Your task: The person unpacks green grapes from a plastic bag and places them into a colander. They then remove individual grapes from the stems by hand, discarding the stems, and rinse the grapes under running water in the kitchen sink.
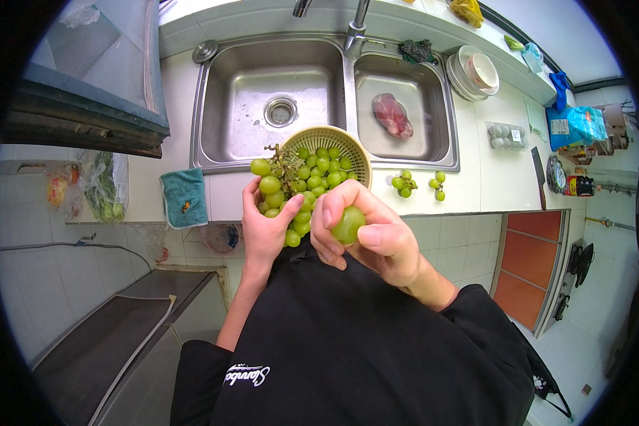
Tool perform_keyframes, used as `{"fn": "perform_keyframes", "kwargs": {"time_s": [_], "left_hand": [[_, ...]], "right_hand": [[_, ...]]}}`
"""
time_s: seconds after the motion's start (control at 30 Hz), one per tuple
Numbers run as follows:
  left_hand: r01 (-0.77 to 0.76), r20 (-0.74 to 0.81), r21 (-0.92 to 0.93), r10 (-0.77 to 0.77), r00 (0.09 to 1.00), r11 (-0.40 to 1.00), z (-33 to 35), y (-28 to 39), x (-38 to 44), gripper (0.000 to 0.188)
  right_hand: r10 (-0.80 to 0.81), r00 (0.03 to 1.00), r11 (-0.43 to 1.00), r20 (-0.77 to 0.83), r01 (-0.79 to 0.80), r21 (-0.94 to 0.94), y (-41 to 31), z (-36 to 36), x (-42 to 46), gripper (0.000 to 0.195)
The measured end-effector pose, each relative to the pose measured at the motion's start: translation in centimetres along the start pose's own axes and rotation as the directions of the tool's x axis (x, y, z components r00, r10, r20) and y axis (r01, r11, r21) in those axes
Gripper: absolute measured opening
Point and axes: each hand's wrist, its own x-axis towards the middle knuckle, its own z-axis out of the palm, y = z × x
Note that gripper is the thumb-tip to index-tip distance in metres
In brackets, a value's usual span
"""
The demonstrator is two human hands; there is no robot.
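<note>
My left hand (266, 223) holds a bunch of green grapes (270, 185) by its side, with part of the bare stem (283, 165) showing at the top. Between the thumb and fingers of my right hand (373, 231) is one green grape (348, 226), raised close to the camera. Just beyond both hands, a yellow-green plastic colander (363, 154) rests at the sink's front edge with loose green grapes (334, 165) inside. The held bunch overlaps its near left side, and my hands hide the colander's near rim.
Behind is a double steel sink (319, 69); raw meat (392, 115) lies in its right basin. Two small grape clusters (404, 183) (437, 186) lie on the counter at right, with a knife (538, 173) farther right. A teal cloth (184, 198) lies left. Stacked bowls (471, 74) stand right of the sink.
</note>
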Motion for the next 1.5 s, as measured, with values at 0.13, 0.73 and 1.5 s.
{"fn": "perform_keyframes", "kwargs": {"time_s": [0.13, 0.73, 1.5], "left_hand": [[0.006, 0.002, -0.004, -0.006, 1.000, 1.000, 0.0, -0.2, 0.0, 0.075], [0.001, -0.029, 0.001, -0.001, 1.000, 1.000, 0.3, 0.1, 0.1, 0.074], [-0.190, 0.030, 0.379, 0.193, 0.981, 0.906, 1.3, 1.6, -0.2, 0.065]], "right_hand": [[0.001, 1.000, 1.000, 0.004, -0.001, -0.003, 0.0, 0.0, -0.3, 0.031], [-0.035, 0.889, 0.824, -0.456, -0.232, -0.516, 5.7, -8.4, 1.1, 0.032], [-0.364, 0.846, 0.697, -0.391, -0.031, -0.717, 6.7, -8.3, 6.0, 0.015]]}}
